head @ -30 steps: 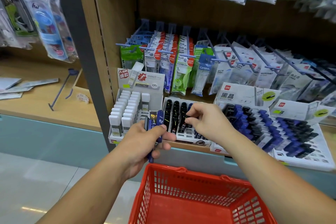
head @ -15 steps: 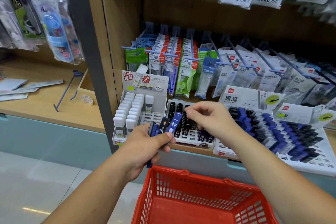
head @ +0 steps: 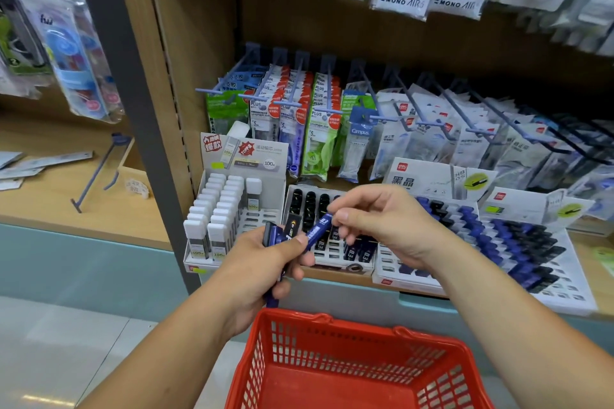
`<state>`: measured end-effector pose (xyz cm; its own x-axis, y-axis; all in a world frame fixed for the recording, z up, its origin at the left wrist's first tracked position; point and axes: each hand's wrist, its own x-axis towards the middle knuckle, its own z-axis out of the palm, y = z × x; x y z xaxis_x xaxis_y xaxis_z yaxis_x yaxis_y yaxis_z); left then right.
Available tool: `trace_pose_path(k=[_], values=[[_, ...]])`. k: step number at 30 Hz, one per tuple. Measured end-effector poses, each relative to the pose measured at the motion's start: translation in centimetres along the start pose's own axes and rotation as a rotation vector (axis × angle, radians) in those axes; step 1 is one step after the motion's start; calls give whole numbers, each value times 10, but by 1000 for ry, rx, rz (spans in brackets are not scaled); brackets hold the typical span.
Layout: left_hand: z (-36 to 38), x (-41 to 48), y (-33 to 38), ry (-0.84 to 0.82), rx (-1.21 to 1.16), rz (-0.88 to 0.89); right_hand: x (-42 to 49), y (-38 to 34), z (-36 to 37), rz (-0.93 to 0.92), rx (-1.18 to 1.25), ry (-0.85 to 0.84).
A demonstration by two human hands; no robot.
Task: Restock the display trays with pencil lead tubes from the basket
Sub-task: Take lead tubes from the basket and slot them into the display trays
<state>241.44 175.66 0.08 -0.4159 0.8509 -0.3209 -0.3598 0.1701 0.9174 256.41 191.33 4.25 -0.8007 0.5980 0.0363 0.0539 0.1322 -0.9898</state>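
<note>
Fingers (head: 344, 215) of our right hand (head: 388, 226), back from the display tray (head: 335, 256), pinched a blue lead tube (head: 318, 228) from the bundle (head: 275, 235) gripped in our left hand (head: 259, 271), twelve o'clock of the basket (head: 319, 319): next refill.

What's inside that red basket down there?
The red basket shows only its bare red floor and slotted walls. Its near end runs off the picture's bottom, and the right forearm covers its right rim, so anything there is hidden.
</note>
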Motion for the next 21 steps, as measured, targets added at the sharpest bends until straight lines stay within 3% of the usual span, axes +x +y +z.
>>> trace_pose_path(k=[5,9,14,17,21], values=[[11,2,-1,-3,-120,-32,-1,5,-10,-2,-118,64],[14,4,2,-16,-293,-84,-2,6,-14,-13,70,-27],[15,7,-3,67,-87,-70,4,3,-17,31,61,194],[12,7,-5,87,13,-90,8,2,-25,5,-229,344],[10,5,-1,54,18,-93,12,16,-21,30,-563,312]])
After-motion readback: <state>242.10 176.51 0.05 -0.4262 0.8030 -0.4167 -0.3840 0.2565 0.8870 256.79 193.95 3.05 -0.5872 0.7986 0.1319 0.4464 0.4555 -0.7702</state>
